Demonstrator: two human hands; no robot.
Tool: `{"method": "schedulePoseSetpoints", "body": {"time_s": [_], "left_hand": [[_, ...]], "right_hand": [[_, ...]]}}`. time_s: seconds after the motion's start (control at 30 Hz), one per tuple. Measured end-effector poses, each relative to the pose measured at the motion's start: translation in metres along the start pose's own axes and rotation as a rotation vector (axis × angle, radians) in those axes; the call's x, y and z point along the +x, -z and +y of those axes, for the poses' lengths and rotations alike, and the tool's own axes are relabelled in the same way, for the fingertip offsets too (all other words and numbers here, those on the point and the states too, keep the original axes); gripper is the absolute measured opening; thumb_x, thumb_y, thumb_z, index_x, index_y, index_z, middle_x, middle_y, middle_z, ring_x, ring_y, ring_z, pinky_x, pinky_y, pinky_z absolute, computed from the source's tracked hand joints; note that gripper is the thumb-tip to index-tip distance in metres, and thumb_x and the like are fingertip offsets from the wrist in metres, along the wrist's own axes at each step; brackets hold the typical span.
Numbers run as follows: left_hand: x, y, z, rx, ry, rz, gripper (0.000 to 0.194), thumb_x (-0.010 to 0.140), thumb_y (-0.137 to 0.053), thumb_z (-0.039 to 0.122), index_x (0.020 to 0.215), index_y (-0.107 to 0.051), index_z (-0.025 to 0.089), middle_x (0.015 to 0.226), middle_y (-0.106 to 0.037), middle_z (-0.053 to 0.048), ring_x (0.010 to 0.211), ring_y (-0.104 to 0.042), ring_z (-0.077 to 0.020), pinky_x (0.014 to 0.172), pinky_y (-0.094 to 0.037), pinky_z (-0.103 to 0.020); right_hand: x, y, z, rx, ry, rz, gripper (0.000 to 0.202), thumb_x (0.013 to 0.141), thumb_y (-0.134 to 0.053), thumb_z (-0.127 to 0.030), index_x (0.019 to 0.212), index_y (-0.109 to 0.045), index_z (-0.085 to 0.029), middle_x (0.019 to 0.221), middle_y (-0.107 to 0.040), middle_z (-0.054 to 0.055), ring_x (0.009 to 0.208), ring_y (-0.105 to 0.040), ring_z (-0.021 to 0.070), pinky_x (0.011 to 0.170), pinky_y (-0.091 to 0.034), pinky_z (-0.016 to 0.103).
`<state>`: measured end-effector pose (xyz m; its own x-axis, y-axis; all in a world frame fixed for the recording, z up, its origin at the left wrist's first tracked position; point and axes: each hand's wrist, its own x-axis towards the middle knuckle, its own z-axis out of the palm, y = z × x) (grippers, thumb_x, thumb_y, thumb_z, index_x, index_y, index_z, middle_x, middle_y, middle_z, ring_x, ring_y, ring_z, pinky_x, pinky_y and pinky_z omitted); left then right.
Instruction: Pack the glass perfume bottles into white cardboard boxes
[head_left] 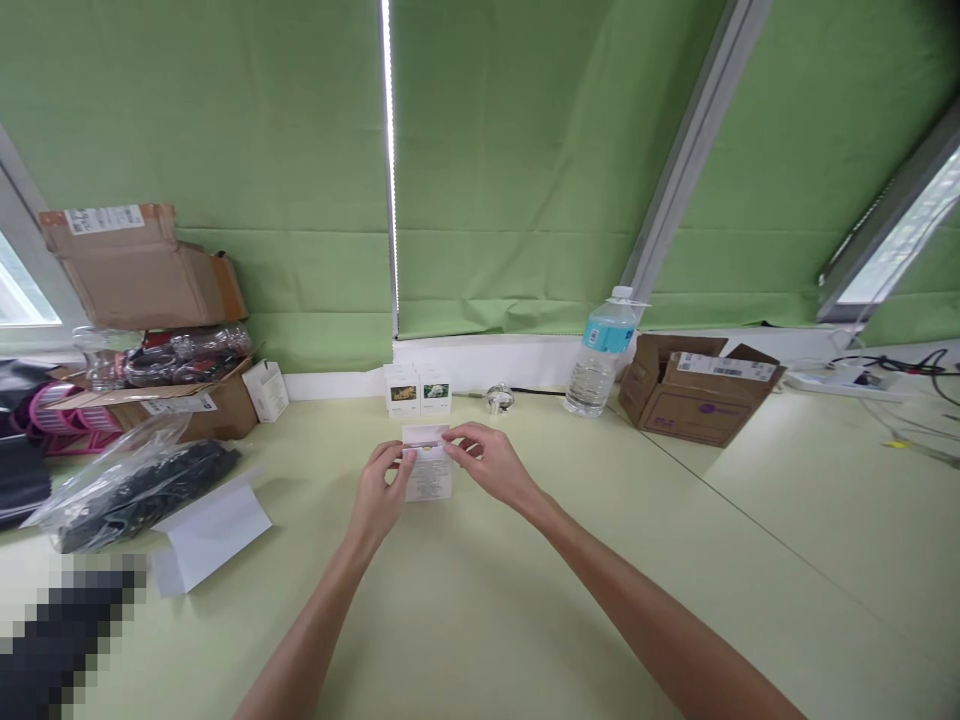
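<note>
Between my hands is a small white printed card or flat box (pixel 429 485), with lines of small text on its lower part and a crease or flap near the top. My left hand (pixel 381 492) pinches its left edge with thumb and fingers. At the upper right edge, my right hand (pixel 489 462) grips it the same way. Just behind stand two small white boxes side by side, a left one (pixel 403 393) and a right one (pixel 435 392), each with a flower picture. A shiny metal piece (pixel 499 399) lies to their right.
A water bottle (pixel 600 355) and an open cardboard box (pixel 694 395) stand at the back right, near a power strip (pixel 847 381). On the left are stacked cartons (pixel 142 270), a bagged black item (pixel 150 495), and a folded white sheet (pixel 217 530).
</note>
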<state>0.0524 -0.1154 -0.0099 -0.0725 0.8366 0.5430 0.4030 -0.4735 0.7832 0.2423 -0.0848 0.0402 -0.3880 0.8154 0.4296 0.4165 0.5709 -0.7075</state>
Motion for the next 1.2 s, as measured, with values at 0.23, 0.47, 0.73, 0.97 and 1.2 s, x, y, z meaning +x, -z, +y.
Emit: {"method": "schedulePoseSetpoints", "body": {"time_s": [0.23, 0.47, 0.73, 0.97, 1.2], "left_hand": [[0.007, -0.006, 0.000, -0.190, 0.237, 0.118, 0.037, 0.083, -0.057, 0.039, 0.113, -0.051, 0.020, 0.095, -0.066, -0.006, 0.082, -0.064, -0.0170, 0.071, -0.052, -0.031], [0.009, -0.013, 0.010, -0.112, 0.224, 0.095, 0.025, 0.086, -0.049, 0.036, 0.100, -0.062, 0.020, 0.096, -0.068, -0.005, 0.083, -0.064, -0.0180, 0.069, -0.051, -0.029], [0.005, -0.006, 0.004, 0.029, 0.074, 0.046, 0.024, 0.086, -0.052, 0.034, 0.105, -0.064, 0.024, 0.108, -0.066, -0.005, 0.099, -0.062, -0.0191, 0.086, -0.048, -0.033], [0.005, 0.002, 0.002, -0.026, 0.068, -0.044, 0.032, 0.087, -0.051, 0.031, 0.115, -0.062, 0.024, 0.120, -0.063, -0.005, 0.108, -0.059, -0.0208, 0.092, -0.047, -0.035], [0.004, 0.000, 0.005, -0.036, 0.054, -0.020, 0.030, 0.087, -0.053, 0.036, 0.111, -0.064, 0.022, 0.120, -0.064, -0.005, 0.112, -0.057, -0.0203, 0.091, -0.051, -0.033]], "right_hand": [[0.010, -0.021, 0.021, 0.109, -0.164, 0.118, 0.042, 0.079, -0.055, -0.025, 0.121, -0.052, -0.020, 0.114, -0.062, 0.009, 0.093, -0.060, 0.0184, 0.071, -0.051, 0.030], [0.011, -0.023, 0.018, 0.165, -0.107, 0.081, 0.033, 0.083, -0.048, -0.018, 0.114, -0.061, -0.020, 0.104, -0.067, 0.006, 0.089, -0.064, 0.0168, 0.078, -0.051, 0.030], [-0.001, 0.002, 0.013, 0.244, -0.039, -0.136, 0.039, 0.084, -0.059, -0.038, 0.120, -0.063, -0.023, 0.123, -0.063, 0.007, 0.106, -0.059, 0.0201, 0.086, -0.051, 0.033], [0.000, 0.001, 0.021, 0.288, -0.041, -0.147, 0.039, 0.084, -0.060, -0.038, 0.120, -0.063, -0.024, 0.123, -0.063, 0.006, 0.104, -0.061, 0.0210, 0.086, -0.052, 0.035], [0.002, -0.002, 0.024, 0.249, -0.001, -0.099, 0.035, 0.083, -0.061, -0.033, 0.116, -0.066, -0.024, 0.121, -0.064, 0.005, 0.107, -0.061, 0.0216, 0.086, -0.053, 0.034]]}}
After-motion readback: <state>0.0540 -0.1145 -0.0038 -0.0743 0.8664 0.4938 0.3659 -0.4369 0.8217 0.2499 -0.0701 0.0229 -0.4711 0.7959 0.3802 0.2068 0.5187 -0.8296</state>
